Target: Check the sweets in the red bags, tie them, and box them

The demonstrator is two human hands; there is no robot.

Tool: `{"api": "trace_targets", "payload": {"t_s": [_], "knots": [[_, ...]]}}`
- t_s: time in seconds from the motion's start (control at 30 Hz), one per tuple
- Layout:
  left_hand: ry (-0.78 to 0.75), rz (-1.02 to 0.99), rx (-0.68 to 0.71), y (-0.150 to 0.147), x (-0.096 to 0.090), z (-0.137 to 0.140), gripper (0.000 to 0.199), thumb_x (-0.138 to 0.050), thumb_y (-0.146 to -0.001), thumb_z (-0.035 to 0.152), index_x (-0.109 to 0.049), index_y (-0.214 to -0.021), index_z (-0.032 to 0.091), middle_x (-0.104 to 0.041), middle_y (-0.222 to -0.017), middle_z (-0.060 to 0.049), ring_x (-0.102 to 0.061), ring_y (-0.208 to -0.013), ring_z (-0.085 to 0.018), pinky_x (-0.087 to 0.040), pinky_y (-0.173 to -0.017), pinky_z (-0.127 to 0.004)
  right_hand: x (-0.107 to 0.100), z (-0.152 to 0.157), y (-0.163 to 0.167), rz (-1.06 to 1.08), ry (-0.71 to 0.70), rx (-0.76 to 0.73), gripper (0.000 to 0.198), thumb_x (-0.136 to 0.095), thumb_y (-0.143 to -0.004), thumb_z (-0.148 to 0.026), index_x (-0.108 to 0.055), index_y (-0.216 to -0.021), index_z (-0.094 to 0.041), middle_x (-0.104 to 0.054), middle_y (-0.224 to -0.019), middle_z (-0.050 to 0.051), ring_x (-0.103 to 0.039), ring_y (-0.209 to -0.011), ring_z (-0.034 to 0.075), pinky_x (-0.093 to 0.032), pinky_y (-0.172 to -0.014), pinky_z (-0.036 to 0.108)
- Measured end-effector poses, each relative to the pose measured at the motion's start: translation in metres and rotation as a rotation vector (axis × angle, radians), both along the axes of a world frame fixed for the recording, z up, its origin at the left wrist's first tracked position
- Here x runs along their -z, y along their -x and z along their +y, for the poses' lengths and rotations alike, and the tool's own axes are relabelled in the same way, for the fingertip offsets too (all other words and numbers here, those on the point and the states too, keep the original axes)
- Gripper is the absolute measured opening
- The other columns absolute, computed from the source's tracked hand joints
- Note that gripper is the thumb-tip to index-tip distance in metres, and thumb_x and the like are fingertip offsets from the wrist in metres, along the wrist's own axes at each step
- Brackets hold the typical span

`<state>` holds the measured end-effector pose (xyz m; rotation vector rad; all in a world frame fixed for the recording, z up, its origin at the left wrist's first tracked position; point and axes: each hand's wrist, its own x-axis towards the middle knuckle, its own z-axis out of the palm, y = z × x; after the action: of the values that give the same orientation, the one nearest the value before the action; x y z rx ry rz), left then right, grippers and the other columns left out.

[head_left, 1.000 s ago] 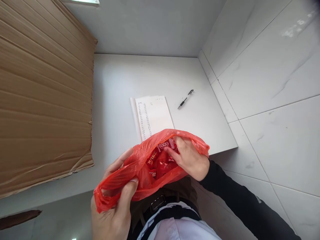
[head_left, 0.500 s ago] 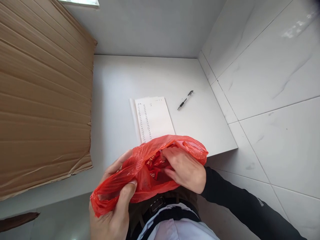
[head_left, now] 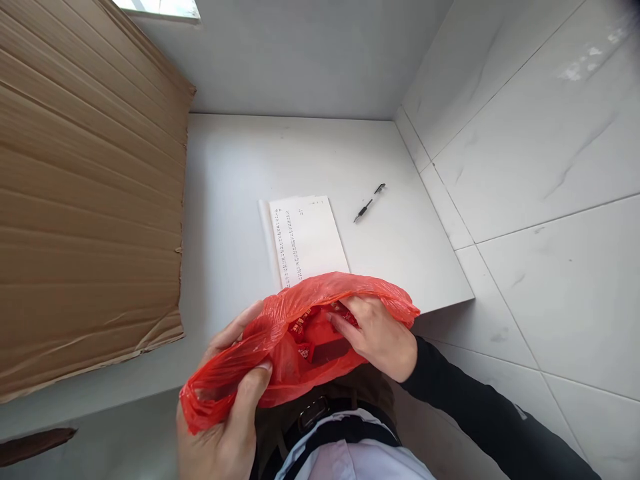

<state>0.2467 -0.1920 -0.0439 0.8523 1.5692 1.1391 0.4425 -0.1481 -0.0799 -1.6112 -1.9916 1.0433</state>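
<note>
A thin red plastic bag (head_left: 325,287) is held with its mouth open in front of my body. My left hand (head_left: 230,407) grips the bag's left side, thumb on the near face and fingers behind it. Inside the bag lie shiny red packets (head_left: 303,327) with yellow and white printing. My right hand (head_left: 377,333) reaches into the opening from the right. Its thumb and fingers are closed about a small red packet (head_left: 345,312), and the fingertips are partly hidden. Past the bag, an open notebook (head_left: 313,233) bears handwritten columns of numbers; its lower part is covered by the bag.
A black-and-clear pen (head_left: 369,203) lies right of the notebook on the white tabletop (head_left: 235,160). A large piece of brown cardboard (head_left: 95,207) stands along the left. Marble-look tiles (head_left: 540,167) line the right side, and a grey wall (head_left: 300,60) rises behind the table.
My right hand has shifted slightly right and drawn back within the bag's mouth, uncovering more of the packets. The left hand keeps its grip on the bag.
</note>
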Motion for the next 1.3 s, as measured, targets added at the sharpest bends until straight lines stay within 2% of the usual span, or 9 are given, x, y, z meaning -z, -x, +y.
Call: {"api": "trace_targets", "payload": {"t_s": [0.07,0.17,0.23,0.37,0.53,0.77,0.93,1.03,1.3], "knots": [[-0.009,0.009,-0.007,-0.001,0.000,0.000,0.043,-0.067,-0.087,0.030,-0.065,-0.129,0.031,-0.065,-0.136,-0.002,-0.055,-0.131,-0.031,-0.045,-0.111,-0.041,-0.001,-0.008,-0.002,-0.109,-0.024,-0.030,0.033,-0.054,-0.096,-0.020,-0.055,-0.129,-0.020,-0.063,-0.122,0.011,-0.062,-0.110,0.029,-0.053,-0.089,0.041],[-0.014,0.011,-0.025,-0.002,-0.001,0.002,0.042,-0.067,-0.086,0.030,-0.066,-0.128,0.031,-0.066,-0.135,-0.002,-0.055,-0.131,-0.033,-0.045,-0.111,-0.043,-0.004,-0.017,-0.006,-0.080,0.015,-0.154,0.044,-0.048,-0.097,-0.015,-0.047,-0.140,-0.023,-0.061,-0.128,0.009,-0.061,-0.113,0.025,-0.053,-0.093,0.040],[-0.012,0.005,-0.037,-0.003,-0.001,0.002,0.043,-0.068,-0.085,0.030,-0.066,-0.128,0.031,-0.066,-0.133,-0.002,-0.056,-0.130,-0.033,-0.046,-0.110,-0.045,-0.005,-0.017,-0.008,-0.084,0.030,-0.148,0.042,-0.043,-0.099,-0.014,-0.047,-0.139,-0.024,-0.062,-0.127,0.007,-0.062,-0.110,0.023,-0.053,-0.094,0.040],[-0.022,0.016,-0.034,-0.004,0.000,0.003,0.044,-0.068,-0.085,0.031,-0.066,-0.128,0.031,-0.066,-0.135,-0.002,-0.055,-0.131,-0.033,-0.045,-0.112,-0.043,-0.001,-0.004,0.003,-0.259,-0.025,-0.139,0.029,-0.041,-0.098,-0.015,-0.057,-0.122,-0.019,-0.062,-0.115,0.011,-0.064,-0.095,0.026,-0.055,-0.078,0.039],[-0.015,0.015,-0.031,-0.004,-0.001,0.002,0.043,-0.068,-0.086,0.031,-0.066,-0.128,0.030,-0.067,-0.132,-0.002,-0.054,-0.132,-0.032,-0.045,-0.112,-0.041,0.014,0.018,0.021,-0.236,-0.159,-0.303,0.033,-0.051,-0.091,-0.013,-0.057,-0.123,-0.019,-0.062,-0.119,0.013,-0.057,-0.112,0.031,-0.047,-0.096,0.046],[-0.015,-0.014,-0.065,-0.005,-0.003,0.002,0.043,-0.069,-0.084,0.031,-0.067,-0.126,0.029,-0.071,-0.125,-0.004,-0.062,-0.122,-0.033,-0.047,-0.109,-0.044,0.008,0.020,0.015,-0.025,0.013,-0.134,0.026,-0.062,-0.086,-0.017,-0.061,-0.112,-0.016,-0.069,-0.108,0.009,-0.065,-0.101,0.026,-0.050,-0.093,0.040],[-0.012,-0.033,-0.068,-0.007,-0.004,0.005,0.040,-0.069,-0.085,0.033,-0.068,-0.124,0.028,-0.070,-0.127,-0.005,-0.057,-0.129,-0.033,-0.045,-0.112,-0.045,0.002,0.016,0.005,0.568,0.449,0.044,0.018,-0.068,-0.085,-0.026,-0.061,-0.101,-0.021,-0.066,-0.089,0.001,-0.065,-0.080,0.018,-0.056,-0.077,0.034],[-0.008,-0.047,-0.066,-0.007,-0.005,0.006,0.040,-0.069,-0.084,0.033,-0.068,-0.124,0.028,-0.069,-0.128,-0.005,-0.056,-0.130,-0.033,-0.048,-0.108,-0.043,0.004,0.015,0.003,0.762,0.646,0.124,0.024,-0.074,-0.081,-0.034,-0.061,-0.095,-0.019,-0.058,-0.081,-0.001,-0.059,-0.068,0.015,-0.058,-0.060,0.030],[-0.019,-0.027,-0.066,-0.003,0.000,0.003,0.040,-0.069,-0.083,0.030,-0.069,-0.124,0.028,-0.070,-0.128,-0.004,-0.057,-0.128,-0.033,-0.046,-0.111,-0.044,-0.001,0.014,0.001,0.801,0.714,0.164,0.039,-0.080,-0.074,-0.047,-0.060,-0.088,-0.016,-0.064,-0.075,0.000,-0.067,-0.068,0.017,-0.061,-0.066,0.032]]}}
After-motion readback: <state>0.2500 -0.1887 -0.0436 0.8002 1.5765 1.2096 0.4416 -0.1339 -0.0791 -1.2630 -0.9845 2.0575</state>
